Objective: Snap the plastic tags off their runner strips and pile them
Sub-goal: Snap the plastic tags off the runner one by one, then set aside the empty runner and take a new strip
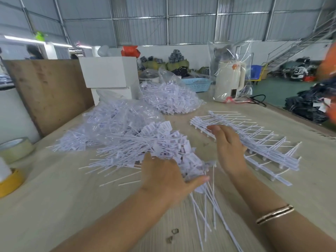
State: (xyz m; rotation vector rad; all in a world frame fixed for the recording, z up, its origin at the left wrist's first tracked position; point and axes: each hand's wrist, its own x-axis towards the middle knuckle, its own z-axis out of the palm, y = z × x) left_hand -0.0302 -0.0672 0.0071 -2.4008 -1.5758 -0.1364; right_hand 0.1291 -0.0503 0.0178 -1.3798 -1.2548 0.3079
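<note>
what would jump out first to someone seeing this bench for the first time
The big heap of loose white plastic tags in the middle of the table, with the left hand resting on its near edge. Right of it, the right hand lies on a stack of runner strips whose tags are not yet snapped off. Behind, clear bags of more tags sit by a white box.

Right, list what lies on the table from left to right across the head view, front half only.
Yellow tape roll → clear tape roll → pile of loose tags with the left hand on it → right hand → runner strips.
</note>
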